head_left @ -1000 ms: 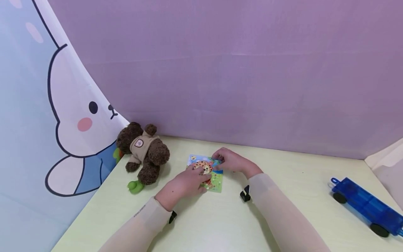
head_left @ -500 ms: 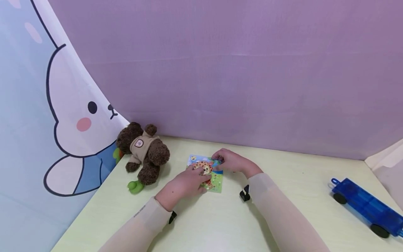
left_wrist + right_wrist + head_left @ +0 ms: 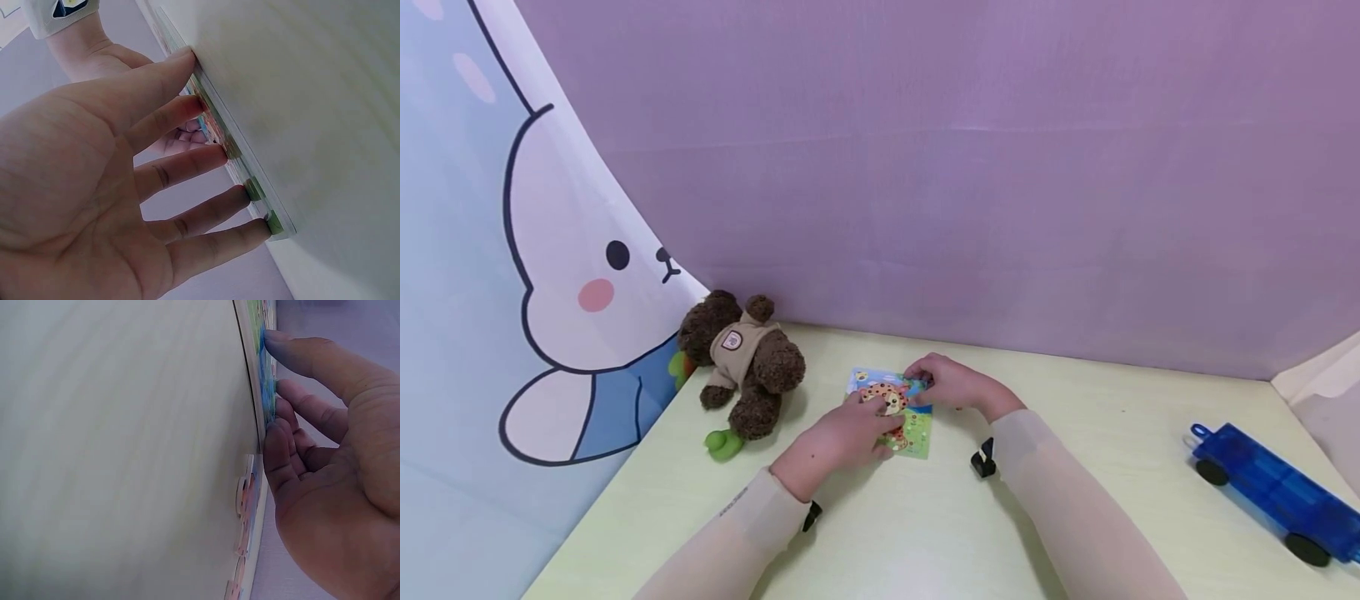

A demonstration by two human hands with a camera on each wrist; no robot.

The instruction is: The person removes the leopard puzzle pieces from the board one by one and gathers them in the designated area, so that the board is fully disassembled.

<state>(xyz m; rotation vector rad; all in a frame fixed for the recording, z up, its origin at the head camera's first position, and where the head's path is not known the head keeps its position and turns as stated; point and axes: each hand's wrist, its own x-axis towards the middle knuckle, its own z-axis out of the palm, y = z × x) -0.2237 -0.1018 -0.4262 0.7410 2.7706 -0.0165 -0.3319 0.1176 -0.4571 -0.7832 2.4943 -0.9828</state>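
A small jigsaw puzzle (image 3: pixel 917 433) with a spotted leopard on blue and green lies flat on the table. My left hand (image 3: pixel 846 433) rests on its left and middle part. In the left wrist view the outstretched fingertips (image 3: pixel 256 231) press on its face and the thumb lies at its edge. My right hand (image 3: pixel 955 385) is at the upper right corner. In the right wrist view its thumb and bent fingers touch the blue part, spread apart; whether a loose piece lies beneath them is hidden. Puzzle pieces (image 3: pixel 245 515) with pinkish prints lie beside the board.
A brown teddy bear (image 3: pixel 745 358) in a beige shirt lies at the back left, with a green toy duck (image 3: pixel 722 444) by its leg. Something green and orange (image 3: pixel 681 368) shows behind the bear. A blue wheeled toy trailer (image 3: pixel 1273 487) stands at the right. A purple cloth (image 3: pixel 962 208) hangs behind the table.
Both hands and the puzzle stay in nearly the same place. Only a slight shift of the head view is seen.
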